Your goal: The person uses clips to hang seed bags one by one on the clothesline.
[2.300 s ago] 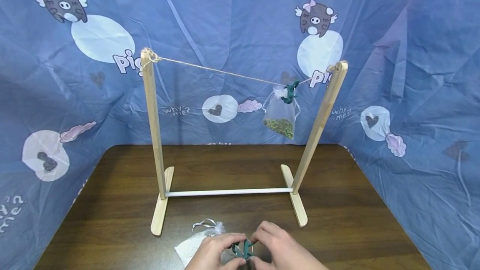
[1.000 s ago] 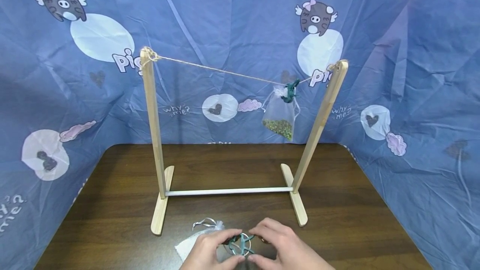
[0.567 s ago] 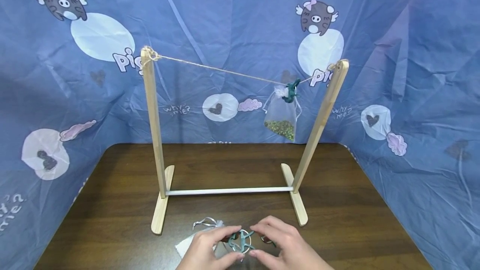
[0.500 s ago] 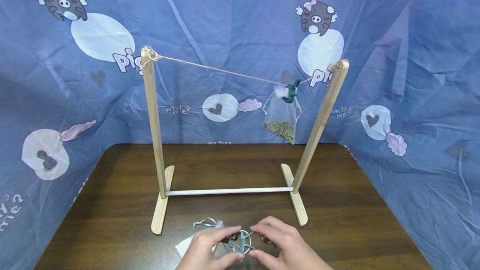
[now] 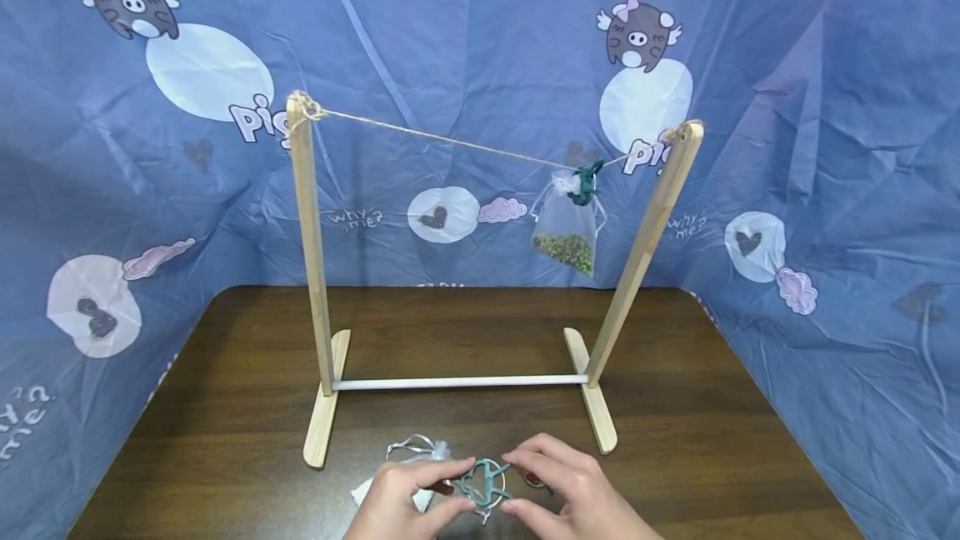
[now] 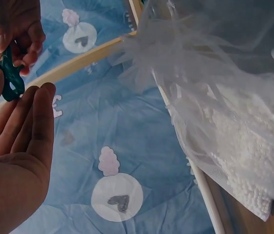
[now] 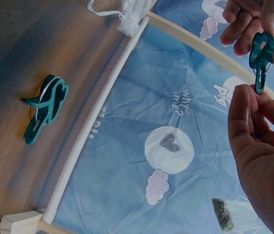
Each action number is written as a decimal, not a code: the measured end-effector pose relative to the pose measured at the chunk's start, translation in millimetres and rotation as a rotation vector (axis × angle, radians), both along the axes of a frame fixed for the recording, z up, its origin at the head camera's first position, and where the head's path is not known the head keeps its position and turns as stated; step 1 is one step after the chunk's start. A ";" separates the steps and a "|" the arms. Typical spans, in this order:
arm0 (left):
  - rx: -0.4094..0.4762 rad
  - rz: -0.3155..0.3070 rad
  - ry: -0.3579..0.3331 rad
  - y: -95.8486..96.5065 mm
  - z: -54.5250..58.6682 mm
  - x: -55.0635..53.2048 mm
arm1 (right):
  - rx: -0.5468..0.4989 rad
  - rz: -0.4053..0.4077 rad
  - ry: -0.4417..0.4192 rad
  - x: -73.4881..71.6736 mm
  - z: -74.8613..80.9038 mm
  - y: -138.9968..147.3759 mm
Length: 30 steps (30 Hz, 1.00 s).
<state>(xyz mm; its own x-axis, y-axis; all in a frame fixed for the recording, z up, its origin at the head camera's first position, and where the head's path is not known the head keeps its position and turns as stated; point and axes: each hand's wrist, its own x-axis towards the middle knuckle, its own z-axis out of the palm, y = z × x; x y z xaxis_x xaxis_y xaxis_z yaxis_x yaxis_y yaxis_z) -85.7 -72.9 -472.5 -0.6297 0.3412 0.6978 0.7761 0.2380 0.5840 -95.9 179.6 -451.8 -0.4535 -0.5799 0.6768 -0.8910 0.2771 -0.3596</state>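
Low in the head view, a green plastic spring clip (image 5: 487,483) with a round wire ring stands between the fingertips of both hands. My left hand (image 5: 408,497) pinches one end of it between thumb and fingers. On the opposite side, my right hand (image 5: 572,486) pinches its spread handles. Beside the left hand lies a sheer drawstring bag of small white beads (image 6: 244,141), partly hidden by that hand in the head view. A second green clip (image 7: 46,109) lies on the table by the right hand.
A wooden stand (image 5: 309,240) with a white crossbar (image 5: 457,382) rises from the brown table (image 5: 697,440). Twine (image 5: 450,140) spans its posts. From the twine hangs a sheer bag of green grains (image 5: 566,244), held by another green clip (image 5: 587,183). Printed blue cloth surrounds the table.
The pinched clip has turned so its ring faces the head camera. Both hands have spread slightly apart, the left shifting left. The loose clip under the right hand has come into view.
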 end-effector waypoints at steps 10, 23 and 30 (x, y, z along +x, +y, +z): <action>0.037 0.050 0.013 0.8 -1.3 0.9 | -0.032 0.000 0.015 0.0 -2.0 -0.8; 0.041 0.046 -0.057 1.4 0.4 2.8 | -0.048 0.009 -0.011 0.5 -4.2 0.2; 0.028 0.024 -0.060 0.8 1.4 3.7 | -0.043 -0.001 -0.018 1.2 -4.9 1.0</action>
<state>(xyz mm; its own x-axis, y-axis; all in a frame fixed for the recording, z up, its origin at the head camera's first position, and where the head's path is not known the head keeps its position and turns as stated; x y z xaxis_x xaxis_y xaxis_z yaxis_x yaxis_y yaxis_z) -82.0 -72.1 -471.1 -0.6784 0.3059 0.6679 0.7338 0.2392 0.6358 -94.7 180.7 -456.7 -0.4663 -0.5500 0.6929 -0.8840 0.2614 -0.3875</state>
